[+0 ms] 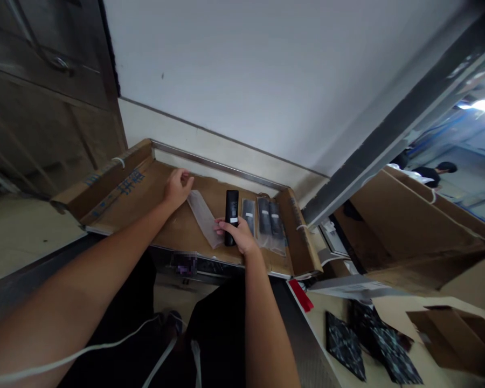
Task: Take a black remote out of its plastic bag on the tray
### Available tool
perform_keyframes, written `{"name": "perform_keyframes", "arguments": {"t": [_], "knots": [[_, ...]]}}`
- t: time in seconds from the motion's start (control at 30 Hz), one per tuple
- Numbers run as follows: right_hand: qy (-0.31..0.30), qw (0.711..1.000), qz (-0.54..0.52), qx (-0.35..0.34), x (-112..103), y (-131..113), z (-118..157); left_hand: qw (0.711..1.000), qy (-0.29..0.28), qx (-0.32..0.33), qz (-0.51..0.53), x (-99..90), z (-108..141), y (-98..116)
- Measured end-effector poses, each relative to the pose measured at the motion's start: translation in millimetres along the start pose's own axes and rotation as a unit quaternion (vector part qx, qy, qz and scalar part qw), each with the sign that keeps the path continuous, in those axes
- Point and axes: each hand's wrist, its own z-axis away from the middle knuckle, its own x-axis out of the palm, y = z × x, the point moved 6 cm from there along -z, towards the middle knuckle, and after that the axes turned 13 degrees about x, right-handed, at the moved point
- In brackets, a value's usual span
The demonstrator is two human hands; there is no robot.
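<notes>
My right hand is closed around a long, slim black remote control with a small white label, held upright over the cardboard. My left hand is slightly curled, its thumb apart from its fingers, and nothing shows in it. Just by the left thumb begins a translucent plastic sleeve, which slants down toward my right fingertips; whether those fingers touch it I cannot tell. To the right of the remote lie several similar black pieces in clear sleeves, among them one bagged piece and a pair beside it.
A cardboard-lined tray with raised side flaps forms the work surface against a pale wall. At right stand a large cardboard box, a red strip and dark patterned bags. A person is farther back.
</notes>
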Motion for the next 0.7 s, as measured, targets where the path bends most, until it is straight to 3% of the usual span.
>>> {"name": "perform_keyframes", "arguments": {"t": [0.07,0.17,0.23,0.3,0.37,0.43,0.6,0.7], "knots": [[0.013,0.999,0.033,-0.004,2.9,2.6,-4.1,0.999,0.009,0.037,-0.013,-3.6,1.6,9.0],[0.029,0.998,0.062,-0.007,5.9,5.1,-7.4,0.982,-0.133,0.135,0.0,15.7,9.2,24.9],[0.035,0.998,0.061,-0.005,6.7,5.7,-7.4,0.97,-0.194,0.146,-0.008,26.0,14.0,24.1],[0.04,0.998,0.054,-0.004,7.2,5.3,-6.3,0.98,-0.169,0.095,-0.038,24.4,12.5,12.5],[0.045,0.998,0.052,-0.001,7.6,4.2,-4.8,0.992,-0.102,0.04,-0.059,14.9,9.6,1.2],[0.049,0.997,0.051,0.0,7.9,2.7,-3.3,0.996,-0.064,0.042,-0.051,8.5,8.3,-0.1],[0.062,0.998,0.021,-0.007,4.5,0.5,-1.4,0.966,-0.192,0.171,0.011,26.6,15.9,19.6],[0.07,0.997,0.002,-0.014,1.2,1.5,-1.8,0.975,-0.158,0.155,-0.005,24.0,14.8,16.7]]}}
